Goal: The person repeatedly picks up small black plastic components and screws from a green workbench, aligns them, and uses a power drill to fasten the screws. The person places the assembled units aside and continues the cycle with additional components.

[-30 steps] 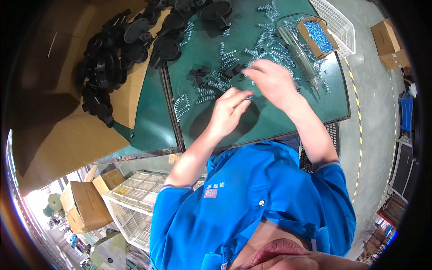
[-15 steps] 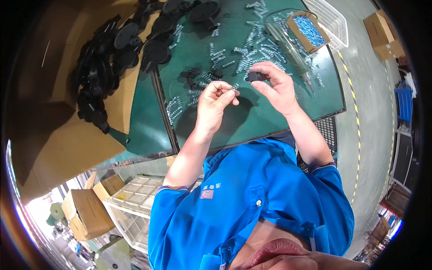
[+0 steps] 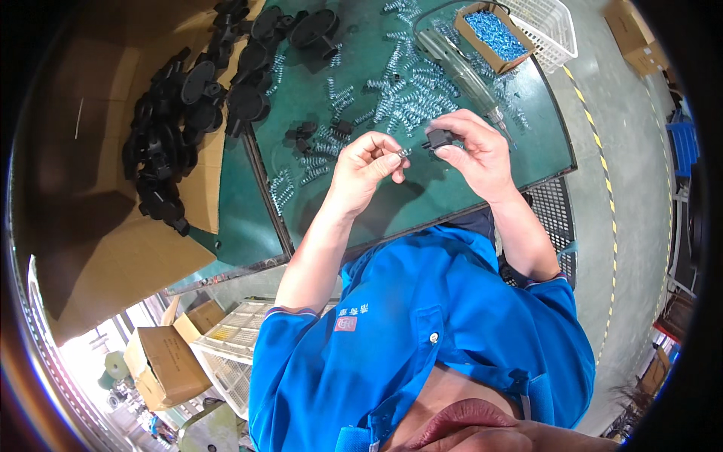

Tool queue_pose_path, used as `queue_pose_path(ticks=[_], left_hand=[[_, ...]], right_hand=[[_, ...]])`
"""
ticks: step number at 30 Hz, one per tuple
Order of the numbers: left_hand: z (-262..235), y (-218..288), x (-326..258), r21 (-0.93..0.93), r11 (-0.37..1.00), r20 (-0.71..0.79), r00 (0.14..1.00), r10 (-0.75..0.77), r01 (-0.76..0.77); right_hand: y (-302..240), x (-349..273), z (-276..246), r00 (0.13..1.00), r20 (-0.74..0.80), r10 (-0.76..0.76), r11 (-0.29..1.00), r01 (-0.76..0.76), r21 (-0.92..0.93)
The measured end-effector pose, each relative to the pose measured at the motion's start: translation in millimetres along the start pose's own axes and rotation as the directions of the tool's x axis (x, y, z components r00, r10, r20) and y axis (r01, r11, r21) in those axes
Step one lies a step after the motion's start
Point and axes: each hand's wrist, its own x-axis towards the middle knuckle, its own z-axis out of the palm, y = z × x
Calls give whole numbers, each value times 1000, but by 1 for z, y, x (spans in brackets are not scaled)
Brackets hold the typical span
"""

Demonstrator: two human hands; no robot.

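Between the thumb and fingers of my left hand (image 3: 367,169) I pinch a small metal spring (image 3: 405,153), its end pointing right. My right hand (image 3: 482,154) grips a small black plastic block (image 3: 439,138), with a thin part sticking out of its left side. A short gap separates the spring from the block. Both hands hang over the near part of the green table (image 3: 410,207). Just beyond them lies a loose heap of metal springs (image 3: 418,98). A few small black parts (image 3: 301,135) rest left of the heap.
An electric screwdriver (image 3: 463,71) lies right of the springs, beside a cardboard box of blue screws (image 3: 493,38). Black round plastic parts (image 3: 203,83) pile up on cardboard (image 3: 98,256) at the left. A white crate (image 3: 546,34) stands beyond the table's far right corner.
The block in my right hand has turned, so its thin projecting part now shows toward the spring. My view has shifted slightly; both hands keep their hold.
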Motion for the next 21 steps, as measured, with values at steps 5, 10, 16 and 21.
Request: queue_pose_path(ticks=[5, 10, 16, 21], left_hand=[[10, 0, -2, 6, 1000, 55, 998, -13, 13], [11, -10, -2, -307, 944, 94, 991, -97, 121], [6, -27, -7, -209, 965, -95, 986, 140, -157], [-6, -21, -6, -328, 932, -43, 988, 146, -152]], right_hand=[[-5, -5, 6, 996, 87, 18, 999, -22, 45], [0, -4, 10, 990, 140, -14, 995, -1, 102], [-12, -3, 24, 980, 46, 191, 979, -187, -75], [-18, 12, 38, 989, 45, 144, 989, -142, -48]])
